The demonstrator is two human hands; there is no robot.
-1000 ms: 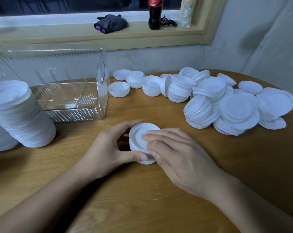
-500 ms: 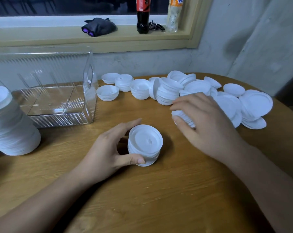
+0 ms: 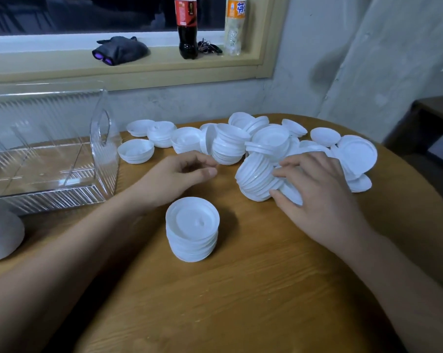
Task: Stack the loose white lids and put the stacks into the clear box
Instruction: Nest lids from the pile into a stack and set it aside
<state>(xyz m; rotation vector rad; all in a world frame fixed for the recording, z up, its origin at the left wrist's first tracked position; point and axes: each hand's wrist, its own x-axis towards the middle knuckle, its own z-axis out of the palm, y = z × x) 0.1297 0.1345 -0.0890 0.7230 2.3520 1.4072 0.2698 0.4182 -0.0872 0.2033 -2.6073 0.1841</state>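
Short neat stack of white lids, upright near centre of wooden table, untouched. At 11 o'clock from it, left hand, fingers loosely curled, holding nothing. At 2 o'clock, right hand, thumb and fingers curled round leaning lid stack at near edge of loose lid pile. At 10 o'clock, clear box, apart from both hands.

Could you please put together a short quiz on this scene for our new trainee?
1. True or false: the clear box holds no lids yet.
2. Which hand grips lids in the lid pile?
3. The left hand holds: A a lid, B nothing, C a bottle.
Key: 1 true; 2 the right hand; 3 B.
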